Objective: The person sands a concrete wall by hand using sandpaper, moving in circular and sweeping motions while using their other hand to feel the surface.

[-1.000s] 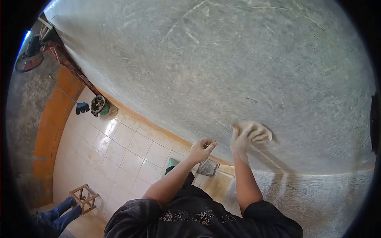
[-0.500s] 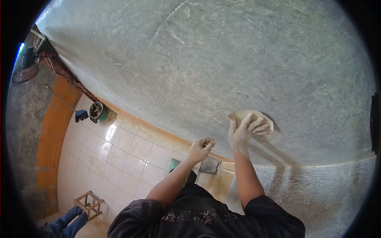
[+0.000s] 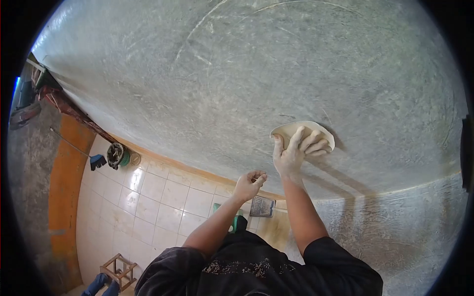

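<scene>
Sanding pad pressed flat on grey plastered wall.
Right hand (image 3: 295, 150) grasping pale sanding pad (image 3: 302, 132), fingers spread over it, against wall (image 3: 237, 79); left hand (image 3: 249, 185) loosely curled, holding nothing, just below-left.

Grey streaked wall (image 3: 237, 74), cream pad (image 3: 302, 129), white tiles (image 3: 153, 197) w/ orange band (image 3: 61, 197).
</scene>
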`<state>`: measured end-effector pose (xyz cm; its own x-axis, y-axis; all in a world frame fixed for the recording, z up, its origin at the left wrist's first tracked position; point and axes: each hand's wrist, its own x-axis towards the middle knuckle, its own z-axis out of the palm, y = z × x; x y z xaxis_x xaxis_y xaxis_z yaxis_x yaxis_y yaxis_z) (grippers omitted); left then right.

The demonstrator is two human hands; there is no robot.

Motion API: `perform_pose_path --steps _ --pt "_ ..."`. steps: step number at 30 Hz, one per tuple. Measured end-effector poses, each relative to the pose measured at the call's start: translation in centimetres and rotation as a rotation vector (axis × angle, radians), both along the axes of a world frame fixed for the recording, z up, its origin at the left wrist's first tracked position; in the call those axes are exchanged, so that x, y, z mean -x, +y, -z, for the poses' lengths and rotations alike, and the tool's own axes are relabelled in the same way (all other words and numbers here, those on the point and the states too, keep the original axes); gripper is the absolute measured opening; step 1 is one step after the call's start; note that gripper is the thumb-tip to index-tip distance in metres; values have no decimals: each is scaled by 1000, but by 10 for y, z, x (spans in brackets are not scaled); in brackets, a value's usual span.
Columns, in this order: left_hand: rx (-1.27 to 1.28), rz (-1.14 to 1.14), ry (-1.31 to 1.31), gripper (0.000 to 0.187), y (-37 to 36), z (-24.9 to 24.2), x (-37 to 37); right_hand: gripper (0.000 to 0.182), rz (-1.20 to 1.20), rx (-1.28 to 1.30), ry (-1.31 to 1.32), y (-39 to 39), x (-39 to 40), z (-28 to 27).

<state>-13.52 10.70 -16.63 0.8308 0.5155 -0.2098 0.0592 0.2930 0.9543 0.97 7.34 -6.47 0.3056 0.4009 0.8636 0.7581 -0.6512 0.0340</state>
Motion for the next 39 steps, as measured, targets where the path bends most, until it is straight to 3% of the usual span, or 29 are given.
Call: perform_pose_path --steps 4,5,8,11,14,17,20,23,26,30,32,35,37,39 --pt "-6 29 10 31 -1 0 7 66 16 188 53 -42 -10 61" --pt "-17 26 22 31 -1 1 10 68 159 428 268 -65 -8 86" --pt "-11 12 46 31 3 3 19 71 26 87 486 -97 -20 110" --pt "2 -9 40 30 4 13 22 84 -13 -183 405 -60 -20 24" --pt "-3 31 38 30 4 6 16 84 32 -92 152 -26 -14 -39" --pt "22 58 10 30 -2 4 8 88 43 194 15 -20 -7 -5" --pt "29 70 -15 31 -5 5 5 91 177 428 121 -46 0 71" --pt "29 51 -13 32 4 1 2 92 76 70 384 -67 -18 82" --pt "49 21 -7 32 9 -1 3 93 -74 -129 407 -42 -9 -9" --pt "65 -2 -56 31 8 -12 -7 93 114 155 66 -13 -1 -39" --pt "70 30 -78 30 3 -11 -12 93 168 404 -66 -15 13 -23" --pt "62 61 -89 28 -2 -4 -11 92 217 530 28 -47 1 48" --pt "15 142 -19 29 4 -6 -7 87 90 190 209 -64 -13 48" --pt "47 39 -67 28 11 -5 -6 84 -13 -59 284 -58 -22 28"
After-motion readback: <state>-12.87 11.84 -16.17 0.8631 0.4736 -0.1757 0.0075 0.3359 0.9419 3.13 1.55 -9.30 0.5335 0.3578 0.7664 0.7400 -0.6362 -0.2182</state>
